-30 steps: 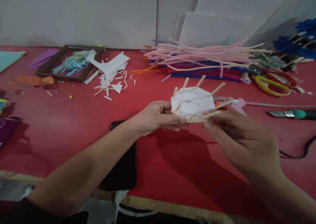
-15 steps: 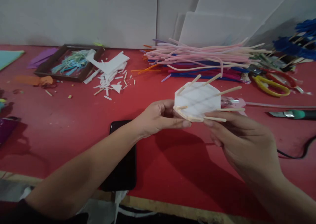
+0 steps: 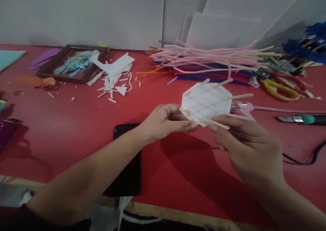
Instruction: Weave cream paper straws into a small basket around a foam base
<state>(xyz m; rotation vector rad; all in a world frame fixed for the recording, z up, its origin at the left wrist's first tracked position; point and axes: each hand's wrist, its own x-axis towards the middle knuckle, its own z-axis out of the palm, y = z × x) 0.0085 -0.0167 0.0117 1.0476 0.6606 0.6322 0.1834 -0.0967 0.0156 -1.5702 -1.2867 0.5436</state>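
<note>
A white many-sided piece (image 3: 206, 100) with several thin wooden sticks standing up around its edge is held above the red table. At its lower left edge, my left hand (image 3: 169, 122) pinches the rim between thumb and fingers. My right hand (image 3: 244, 139) grips the lower right edge, its fingertips by a wooden stick (image 3: 219, 124). Short pale pieces lie along the rim between my two thumbs. The underside of the white piece is hidden.
Pink pipe cleaners (image 3: 203, 58) lie behind. Yellow-handled scissors (image 3: 280, 90), a utility knife (image 3: 303, 118) and a pink glue gun (image 3: 246, 109) are right. White scraps (image 3: 113, 76), a brown tray (image 3: 62, 77) and a black phone (image 3: 127, 171) are left.
The white piece has tilted a little between my hands, and its upper edge has moved slightly right. My right hand has shifted slightly left and down. Both hands keep their hold.
</note>
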